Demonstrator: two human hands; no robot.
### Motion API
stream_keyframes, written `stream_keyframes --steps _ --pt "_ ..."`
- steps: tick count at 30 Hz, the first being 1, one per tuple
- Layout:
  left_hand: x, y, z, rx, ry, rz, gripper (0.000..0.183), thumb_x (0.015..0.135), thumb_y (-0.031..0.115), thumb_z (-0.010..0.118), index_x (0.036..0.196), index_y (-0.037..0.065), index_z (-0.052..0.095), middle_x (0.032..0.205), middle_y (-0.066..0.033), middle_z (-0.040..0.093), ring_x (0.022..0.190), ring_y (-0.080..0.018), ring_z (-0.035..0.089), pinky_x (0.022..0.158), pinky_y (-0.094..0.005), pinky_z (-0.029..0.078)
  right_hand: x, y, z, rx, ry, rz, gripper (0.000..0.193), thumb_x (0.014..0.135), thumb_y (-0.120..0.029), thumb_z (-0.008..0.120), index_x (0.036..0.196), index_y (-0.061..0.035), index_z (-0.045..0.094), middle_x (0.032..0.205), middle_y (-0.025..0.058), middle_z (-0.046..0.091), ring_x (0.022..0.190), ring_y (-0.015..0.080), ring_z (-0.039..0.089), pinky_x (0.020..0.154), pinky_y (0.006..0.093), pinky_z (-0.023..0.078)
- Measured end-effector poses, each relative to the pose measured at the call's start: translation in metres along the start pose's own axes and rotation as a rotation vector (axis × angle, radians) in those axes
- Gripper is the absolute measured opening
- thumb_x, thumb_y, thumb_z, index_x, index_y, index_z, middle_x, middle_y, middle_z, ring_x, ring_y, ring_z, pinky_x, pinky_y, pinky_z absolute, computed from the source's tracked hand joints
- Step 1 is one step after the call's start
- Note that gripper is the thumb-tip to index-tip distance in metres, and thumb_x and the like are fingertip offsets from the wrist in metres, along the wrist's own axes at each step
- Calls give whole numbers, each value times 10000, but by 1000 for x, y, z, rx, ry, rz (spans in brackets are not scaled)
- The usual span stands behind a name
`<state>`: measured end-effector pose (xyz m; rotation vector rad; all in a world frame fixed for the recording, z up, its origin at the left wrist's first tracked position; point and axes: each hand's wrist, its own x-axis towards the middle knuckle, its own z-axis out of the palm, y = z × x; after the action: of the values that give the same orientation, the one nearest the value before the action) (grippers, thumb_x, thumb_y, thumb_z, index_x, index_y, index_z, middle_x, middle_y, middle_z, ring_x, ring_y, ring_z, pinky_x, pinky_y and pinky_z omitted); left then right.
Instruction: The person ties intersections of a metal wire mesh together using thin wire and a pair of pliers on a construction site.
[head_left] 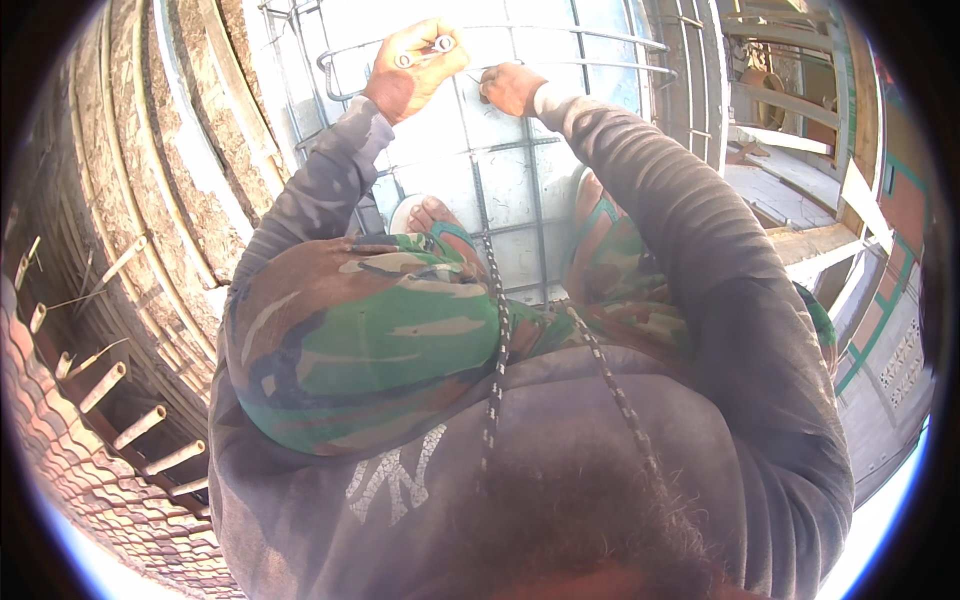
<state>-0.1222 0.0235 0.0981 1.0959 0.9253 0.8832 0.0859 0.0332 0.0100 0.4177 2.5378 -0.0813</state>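
My left hand [412,72] is closed round a pale tool with two round, ring-like ends [444,44]; the rest of it is hidden in the fist. To its right, my right hand [512,88] is pinched, its fingertips close to a steel bar; whatever they hold is too small to make out. A long, thin loop of bent steel bar [600,63] runs across by both hands. Beneath lies a grid of steel bars [478,190] over a pale, sunlit sheet [510,170].
My feet, in teal flip-flops [452,232], stand on the sheet among the bars. Bamboo poles [150,150] and planks lie at left, above roof tiles [70,430] with protruding bamboo ends. Timber boards [815,245] and a lower level are at right.
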Motion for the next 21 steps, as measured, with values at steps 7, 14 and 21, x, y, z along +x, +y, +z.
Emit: stream_keyframes --steps 7,14,21 --pt "-11 -27 -40 301 252 130 239 923 80 683 1147 -5 683 1121 -94 716 1070 -200 671 960 -333 515 -2 -9 1 180 118 106 223 894 -97 574 1049 -57 730 1173 53 710 1261 198 586 1102 290 449" --pt "-5 -74 -53 1011 130 -101 239 943 194 629 1138 92 721 1144 -116 708 1036 -290 686 925 -373 534 -4 -8 12 -32 174 17 246 938 -134 536 1074 -77 733 1185 59 723 1278 190 574 1127 297 405" --pt "29 -82 -83 955 -270 344 185 961 142 601 1121 100 685 1048 -92 658 909 -277 659 860 -370 541 -6 4 4 348 165 100 230 928 -127 534 1037 -75 729 1152 69 727 1172 221 641 1065 317 465"
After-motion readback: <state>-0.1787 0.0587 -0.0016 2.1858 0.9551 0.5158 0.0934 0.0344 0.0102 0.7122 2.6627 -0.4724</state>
